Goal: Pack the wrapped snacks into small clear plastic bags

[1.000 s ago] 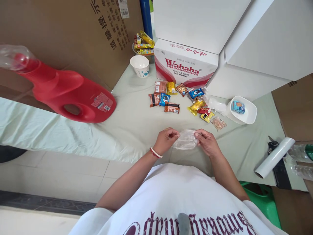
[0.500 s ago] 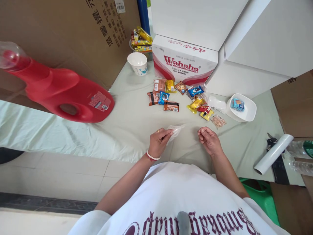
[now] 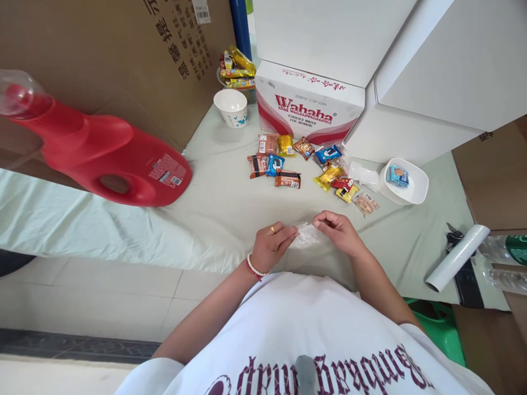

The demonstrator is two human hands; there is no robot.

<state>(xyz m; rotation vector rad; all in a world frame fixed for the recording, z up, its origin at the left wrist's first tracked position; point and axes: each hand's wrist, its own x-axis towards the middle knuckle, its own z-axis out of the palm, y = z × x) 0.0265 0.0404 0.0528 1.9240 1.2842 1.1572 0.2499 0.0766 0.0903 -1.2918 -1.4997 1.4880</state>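
Observation:
A small clear plastic bag [image 3: 307, 235] is stretched between my two hands, low over the table's front edge. My left hand [image 3: 272, 245] is closed and pinches the bag's left end. On the other side, my right hand [image 3: 338, 232] pinches its right end between thumb and fingers. Beyond them lie several wrapped snacks: an orange-brown packet [image 3: 287, 179], a blue packet [image 3: 274, 164], a yellow packet [image 3: 329, 176] and a pale packet [image 3: 365, 203]. A white bowl [image 3: 420, 186] at the right holds a light-blue packet [image 3: 397, 176].
A large red jug [image 3: 135, 159] stands at the left. Behind the snacks are a Wahaha carton [image 3: 308, 104], a white paper cup [image 3: 230, 107] and a bowl of yellow-wrapped snacks [image 3: 239, 71]. A white roll [image 3: 457, 258] and clear bottles [image 3: 500, 249] lie at the right.
My right hand has moved left and taken hold of the bag, which only my left hand held before. The bag now spans both hands.

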